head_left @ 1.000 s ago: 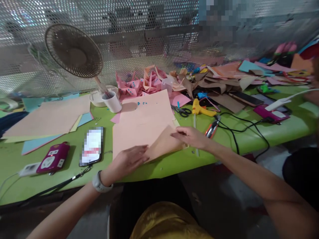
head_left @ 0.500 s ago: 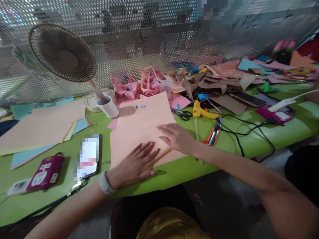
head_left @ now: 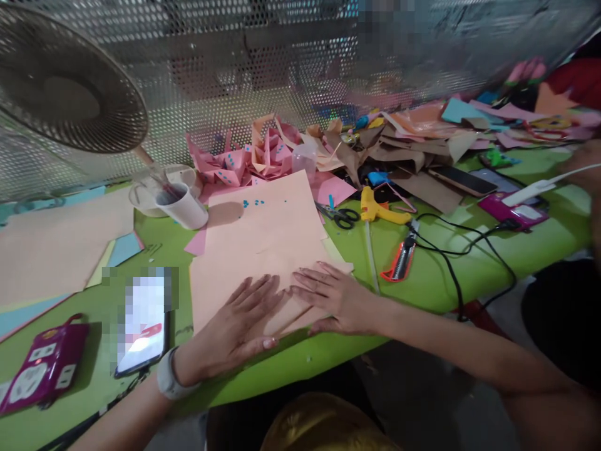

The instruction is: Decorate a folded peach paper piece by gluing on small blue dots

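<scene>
Peach paper sheets (head_left: 263, 232) lie on the green table in front of me, with a few small blue dots near the top. Flat on their lower left part is my left hand (head_left: 232, 329), its fingers spread and a pale band on the wrist. My right hand (head_left: 340, 297) also presses flat on the lower right part, fingers apart, the fingertips of both hands close together. A folded edge of paper shows between the hands. Neither hand holds anything.
Black scissors (head_left: 340, 215), a yellow glue gun (head_left: 380, 208) and a red cutter (head_left: 399, 260) lie right. Pink folded papers (head_left: 235, 164) and brown scraps sit behind. Left are a white cup (head_left: 185, 210), fan (head_left: 75, 88), phone (head_left: 143, 326) and purple power strip (head_left: 47, 363). Another person's hand (head_left: 582, 166) shows far right.
My right hand has come down toward the near edge of the paper and its fingers have spread flat. My left hand still lies on the paper. The view has shifted, moving the fan leftward.
</scene>
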A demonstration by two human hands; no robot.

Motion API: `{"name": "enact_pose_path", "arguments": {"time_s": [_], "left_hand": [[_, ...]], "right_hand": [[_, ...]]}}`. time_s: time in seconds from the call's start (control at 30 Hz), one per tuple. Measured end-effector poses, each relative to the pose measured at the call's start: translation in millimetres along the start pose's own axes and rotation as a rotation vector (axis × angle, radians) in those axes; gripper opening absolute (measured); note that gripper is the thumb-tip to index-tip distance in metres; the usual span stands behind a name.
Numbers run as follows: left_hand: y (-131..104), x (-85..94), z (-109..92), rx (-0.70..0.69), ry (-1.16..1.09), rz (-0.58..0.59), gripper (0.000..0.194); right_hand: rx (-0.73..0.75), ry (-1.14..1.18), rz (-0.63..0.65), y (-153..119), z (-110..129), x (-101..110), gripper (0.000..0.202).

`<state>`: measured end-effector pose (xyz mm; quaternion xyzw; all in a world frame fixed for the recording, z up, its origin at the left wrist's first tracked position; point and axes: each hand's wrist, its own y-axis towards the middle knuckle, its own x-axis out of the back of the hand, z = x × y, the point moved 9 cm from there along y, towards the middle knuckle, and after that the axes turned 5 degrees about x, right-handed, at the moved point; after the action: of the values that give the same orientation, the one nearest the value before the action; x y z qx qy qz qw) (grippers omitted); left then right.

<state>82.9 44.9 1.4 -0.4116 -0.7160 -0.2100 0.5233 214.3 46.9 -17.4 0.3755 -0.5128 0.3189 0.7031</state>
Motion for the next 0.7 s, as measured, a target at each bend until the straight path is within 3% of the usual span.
{"name": "enact_pose_path", "arguments": {"time_s": [0.43,0.6,0.7], "left_hand": [[-0.3,-5.4,6.9,0.006,0.013,0.004,0.071],[0.4,-9.5,8.1,-0.009,0.061,-0.021,0.073],[0.4,-10.2,9.7,-0.009,0.085,-0.047,0.072]], "right_hand": [[0.009,0.004,-0.047,0.5,-0.1,3.6,0.074],[0.127,-0.067,-0.172,-0.9,12.7,18.6,0.066],[0.173,-0.056,-0.177,-2.1,17.0,18.0,0.064]]}}
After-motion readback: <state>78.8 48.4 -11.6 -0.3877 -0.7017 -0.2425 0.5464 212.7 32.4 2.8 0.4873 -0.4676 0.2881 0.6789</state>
